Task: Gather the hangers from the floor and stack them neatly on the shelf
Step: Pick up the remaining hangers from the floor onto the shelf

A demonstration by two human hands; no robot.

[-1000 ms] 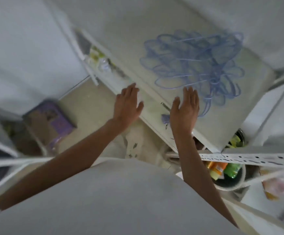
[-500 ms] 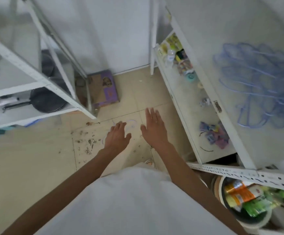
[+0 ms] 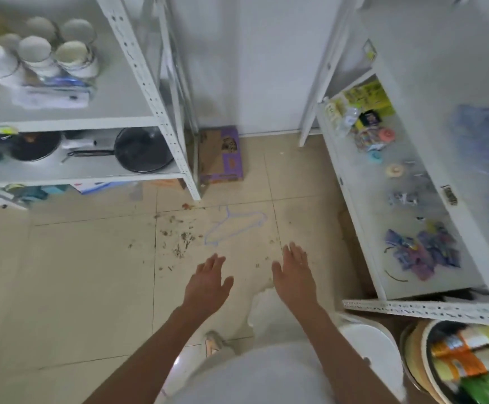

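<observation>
One thin blue hanger [image 3: 234,225] lies flat on the tiled floor, just beyond both hands. A blurred pile of blue hangers [image 3: 483,158] rests on the upper board of the white shelf [image 3: 470,223] at the right edge. My left hand [image 3: 208,282] hovers over the floor with fingers spread and holds nothing. My right hand [image 3: 294,274] hangs beside it, fingers straight, also holding nothing. Both hands are short of the floor hanger and apart from it.
A white rack [image 3: 161,112] with cups and pans stands at the left. A purple cardboard box [image 3: 221,156] leans by the wall. Dry crumbs [image 3: 179,240] litter the tiles. The right shelf's lower board holds small packets; a basket of packets [image 3: 467,365] sits bottom right.
My view has swung from the shelf top down to the floor. Both hands have left the hanger pile and now hover low over the tiles, nearer the lone hanger.
</observation>
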